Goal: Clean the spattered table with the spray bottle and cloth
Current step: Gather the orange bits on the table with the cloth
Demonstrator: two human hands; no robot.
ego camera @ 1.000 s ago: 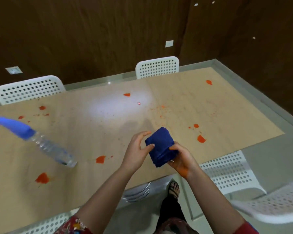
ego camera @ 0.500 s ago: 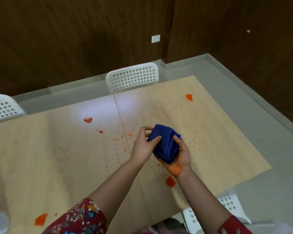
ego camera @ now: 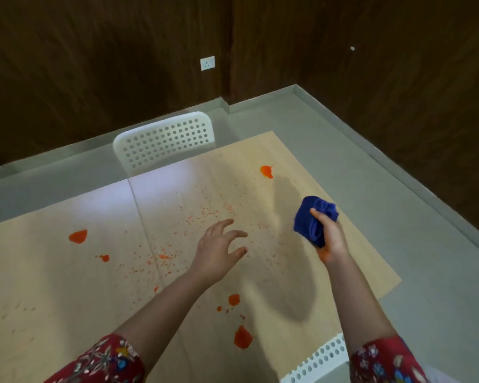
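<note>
Head view: the table [ego camera: 53, 313] fills the lower frame, its pale top flecked with fine orange spatter across the middle. Larger orange blots [ego camera: 266, 171] sit at the table's far right corner, toward its left side, and near its front edge. A white perforated chair [ego camera: 163, 142] stands at the table's far edge, and another chair's back [ego camera: 321, 357] pokes up at the near edge. Behind the table a dark wood wall carries a white socket [ego camera: 207, 63]. Nothing lies between the hands and the tabletop.

The right hand [ego camera: 331, 239] grips the bunched blue cloth [ego camera: 307, 222] above the table's right side, thumb pressed into it. The left hand [ego camera: 219, 250] hovers over the table's middle, fingers spread and loosely bent, holding nothing. The hands are well apart.

Half a second ago both hands clasped the cloth together over the table's middle. Since then the left has let go and the right has carried the cloth toward the table's right edge.
</note>
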